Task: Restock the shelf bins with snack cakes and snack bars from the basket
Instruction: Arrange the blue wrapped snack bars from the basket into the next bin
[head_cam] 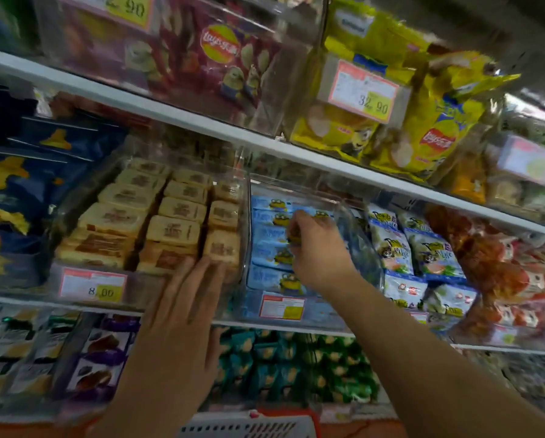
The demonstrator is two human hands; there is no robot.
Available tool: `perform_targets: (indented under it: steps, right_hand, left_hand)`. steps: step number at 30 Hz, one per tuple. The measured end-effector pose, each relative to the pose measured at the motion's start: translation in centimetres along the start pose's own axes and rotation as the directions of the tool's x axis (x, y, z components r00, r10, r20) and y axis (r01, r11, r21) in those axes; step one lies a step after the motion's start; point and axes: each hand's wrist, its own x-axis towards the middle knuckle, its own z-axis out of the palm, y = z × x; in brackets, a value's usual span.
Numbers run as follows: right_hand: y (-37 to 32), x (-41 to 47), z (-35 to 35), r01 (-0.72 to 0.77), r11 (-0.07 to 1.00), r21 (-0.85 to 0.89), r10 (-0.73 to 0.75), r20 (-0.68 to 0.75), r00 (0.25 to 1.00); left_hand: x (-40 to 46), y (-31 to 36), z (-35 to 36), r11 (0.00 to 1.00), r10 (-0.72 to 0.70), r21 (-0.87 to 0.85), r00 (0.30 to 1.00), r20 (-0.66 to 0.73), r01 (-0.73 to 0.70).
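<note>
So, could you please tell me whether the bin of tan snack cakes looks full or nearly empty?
Full: the tan snack cakes fill their clear bin in three packed rows.

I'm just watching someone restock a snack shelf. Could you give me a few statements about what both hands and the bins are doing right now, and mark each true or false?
1. The right hand reaches into the bin of blue packets. True.
2. The left hand grips a bag of chips. False: its fingers lie straight against the front of the bin of tan snack cakes.
3. The price tag on the tan cake bin reads 8.00. True.
4. The basket sits on the top shelf. False: it is at the bottom edge of the view, below the hands.
5. The yellow chip bags are on the shelf below the blue packets. False: they are above.
</note>
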Motion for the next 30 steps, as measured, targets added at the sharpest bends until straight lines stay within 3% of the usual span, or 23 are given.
perform_targets:
  steps: [4, 12, 22, 25, 30]
  right_hand:
    - [0.0, 3.0, 2.0, 0.022, 0.996, -0.082, -0.021, 0.012, 1.0]
    - [0.0, 2.5, 3.4, 0.028, 1.0, 0.011, -0.027, -0.037, 0.999]
    - [-1.2, 1.3, 1.2, -0.064, 0.998, -0.017, 0.066, 0.166, 0.984]
    - [-1.2, 0.6, 0.2, -0.108, 0.993, 0.058, 0.099, 0.138, 0.985]
    - [-2.0, -3.6, -1.8, -0.187, 0.956, 0.225, 0.199, -0.032, 0.98]
  left_hand:
    - [0.4, -0.5, 0.7, 0.999, 0.033, -0.004, 0.999, -0.039, -0.033]
    - [0.2, -0.6, 0.6, 0.998, 0.061, 0.03, 0.997, -0.056, -0.059]
    - [0.2, -0.2, 0.3, 0.998, 0.04, -0.042, 0.999, -0.023, -0.041]
    - [0.0, 0.0, -0.3, 0.995, 0.032, -0.097, 0.999, -0.019, -0.034]
    - [-1.6, -0.1, -1.8, 0.975, 0.075, -0.198, 0.989, -0.124, -0.099]
